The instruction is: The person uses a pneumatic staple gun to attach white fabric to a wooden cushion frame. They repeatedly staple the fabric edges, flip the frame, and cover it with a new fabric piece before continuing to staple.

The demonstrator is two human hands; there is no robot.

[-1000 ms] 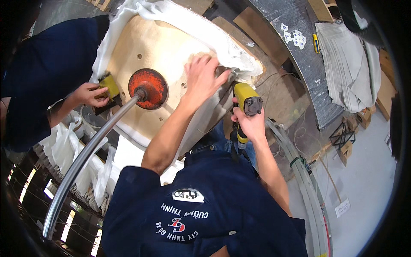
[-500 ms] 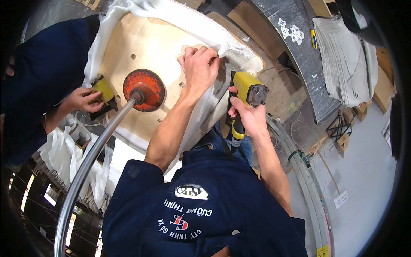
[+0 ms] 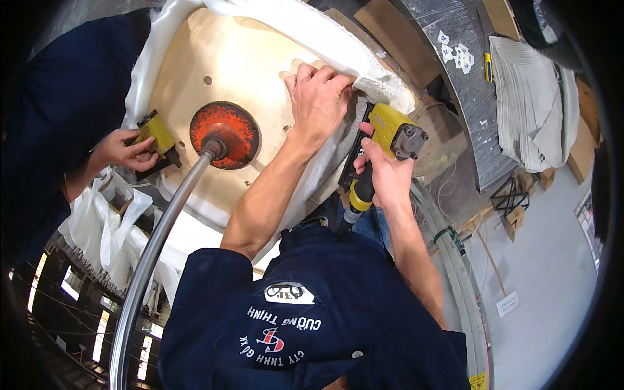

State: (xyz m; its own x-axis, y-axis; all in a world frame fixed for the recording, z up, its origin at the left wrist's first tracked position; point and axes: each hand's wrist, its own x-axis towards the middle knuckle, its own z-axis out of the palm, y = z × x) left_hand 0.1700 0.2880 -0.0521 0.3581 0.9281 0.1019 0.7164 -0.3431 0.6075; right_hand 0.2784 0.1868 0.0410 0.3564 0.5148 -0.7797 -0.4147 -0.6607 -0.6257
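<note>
At the left, a co-worker's hand point(image 3: 122, 155) had its fingers closed around a small yellow-and-black tool point(image 3: 156, 134), which was beside the panel, within easy reach of its edge. Below it hung loose white cloth point(image 3: 107, 227), thin and wrinkled. A shiny metal pole point(image 3: 153, 260), round and smooth, looked bent in my view; it ended at a red disc point(image 3: 224, 119) with worn paint, on the panel, I suppose as its support or fixing.

The wooden panel point(image 3: 260, 58) was in front of me, in the upper middle: pale, smooth, with round holes and a soft white border point(image 3: 286, 21) around it. My left hand point(image 3: 318, 104) lay over its right side, fingers half curled at the folded, rough-woven fabric point(image 3: 383, 88), probably to keep the fold flat; I could not tell if they pinched it. My right hand point(image 3: 390, 175) was wrapped around the handle of a yellow-and-black staple gun point(image 3: 389, 127), its long black side turned toward the panel, I think to have it ready close to the fold.

Farther right, a dark scratched table point(image 3: 484, 143) carried white paper tags point(image 3: 463, 58), a yellow cutter point(image 3: 488, 67) and a layered pile of greyish cloth point(image 3: 530, 104).
</note>
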